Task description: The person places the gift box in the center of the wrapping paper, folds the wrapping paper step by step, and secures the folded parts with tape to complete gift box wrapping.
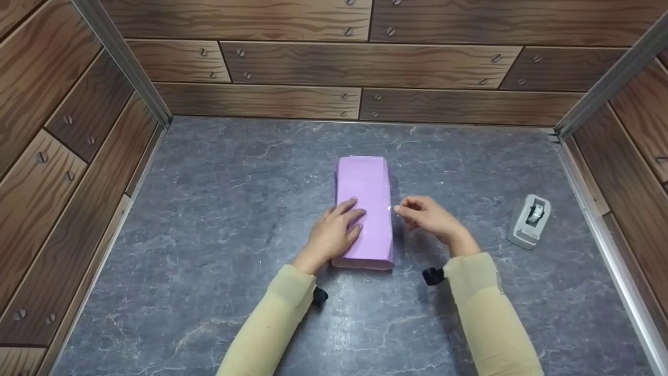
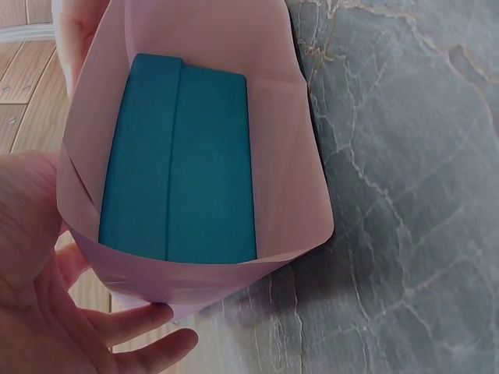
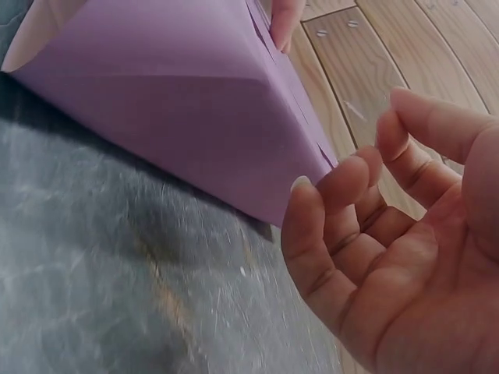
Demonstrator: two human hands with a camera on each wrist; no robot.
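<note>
A teal box (image 2: 179, 164) lies inside a sleeve of purple wrapping paper (image 1: 365, 203), whose near end stands open in the left wrist view. In the head view only the paper shows, a long bundle in the middle of the surface. My left hand (image 1: 334, 232) rests on the bundle's left side, fingers spread over its top. Just off the right edge, my right hand (image 1: 430, 216) pinches a small piece of clear tape (image 1: 390, 208) between thumb and index finger. That tape is faint in the right wrist view, and whether it touches the paper I cannot tell.
A grey tape dispenser (image 1: 529, 222) stands to the right of my right hand. The grey marbled surface (image 1: 235, 183) is bounded by wood-patterned walls (image 1: 365, 65) at the back and both sides.
</note>
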